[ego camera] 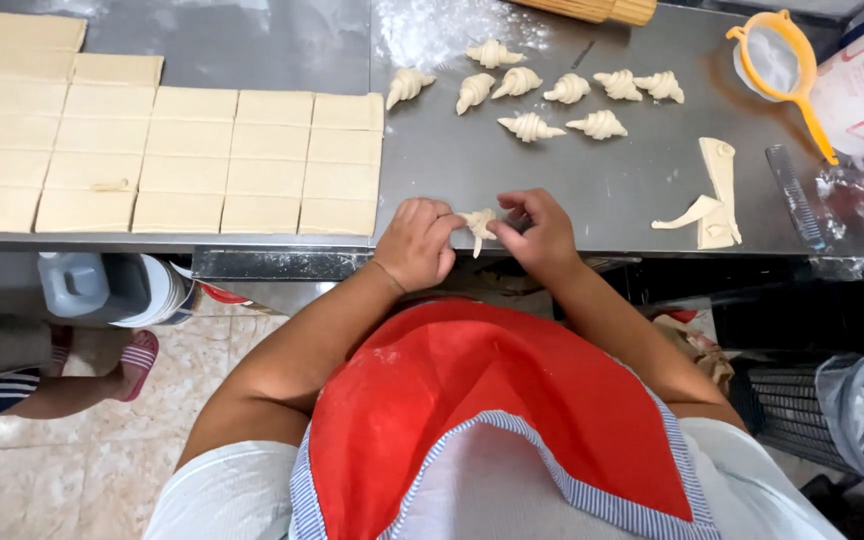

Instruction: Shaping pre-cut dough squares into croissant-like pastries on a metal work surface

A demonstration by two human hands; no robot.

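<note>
Item in hand: one small dough piece (478,226), pinched between the fingertips of the left hand (418,243) and right hand (540,233) at the near edge of the steel table (572,180), apparently mid-roll into a crescent. Nine finished rolled crescents (530,127) lie farther back; cut dough rectangles (202,160) to the left, dough offcuts (714,200) to the right. Judged next: tighten the roll evenly without tearing the tip.
</note>
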